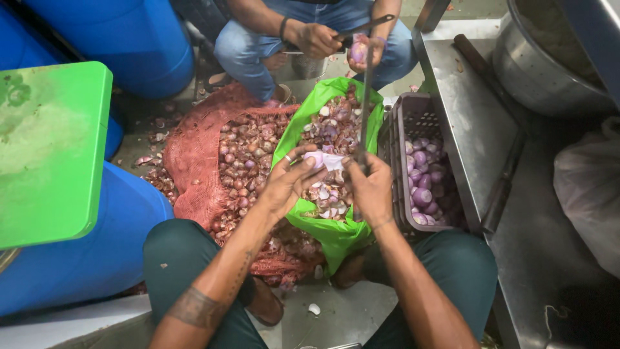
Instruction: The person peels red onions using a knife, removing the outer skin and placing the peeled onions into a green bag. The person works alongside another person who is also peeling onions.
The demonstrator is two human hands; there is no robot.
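While the left hand (287, 184) pinches a peeled onion (316, 157) over the green bag (336, 236), a knife (363, 110) is gripped upright by the right hand (369, 190). Peeled onions are heaped in the crate (403, 129) alongside.

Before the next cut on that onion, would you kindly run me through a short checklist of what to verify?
1. Left hand grips the small onion: ok.
2. Right hand holds the long knife: ok.
3. Left fingertips stand off the blade edge: cannot tell, they sit very close.
4. Green bag lies under both hands to catch peels: ok.
5. Dark crate of peeled onions is beside the right hand: ok.
6. Knife tip is away from the other person's hand opposite: cannot tell, they look near each other.
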